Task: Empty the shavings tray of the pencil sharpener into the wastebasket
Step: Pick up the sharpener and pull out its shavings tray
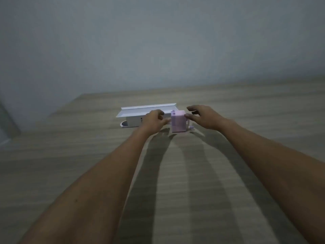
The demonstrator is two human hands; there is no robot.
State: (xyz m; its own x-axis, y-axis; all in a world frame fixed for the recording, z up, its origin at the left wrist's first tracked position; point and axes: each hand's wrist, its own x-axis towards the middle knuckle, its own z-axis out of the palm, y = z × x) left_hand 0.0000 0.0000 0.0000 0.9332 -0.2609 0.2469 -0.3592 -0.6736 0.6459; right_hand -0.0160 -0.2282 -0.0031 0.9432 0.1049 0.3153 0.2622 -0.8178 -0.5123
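Observation:
A small pink pencil sharpener (178, 121) with a crank on its right side stands on the wooden table (175, 173). My left hand (154, 118) is at its left side, fingers curled, thumb touching or nearly touching the sharpener's left face. My right hand (202, 116) hovers at the sharpener's right, fingers spread, fingertips near its top right edge. Whether the shavings tray is pulled out is hidden behind my left hand. No wastebasket is in view.
A white box-like object with a long flat lid or flap (140, 113) lies just behind and left of the sharpener. A plain grey wall (158, 41) stands behind the table. The table's left edge runs diagonally at the left.

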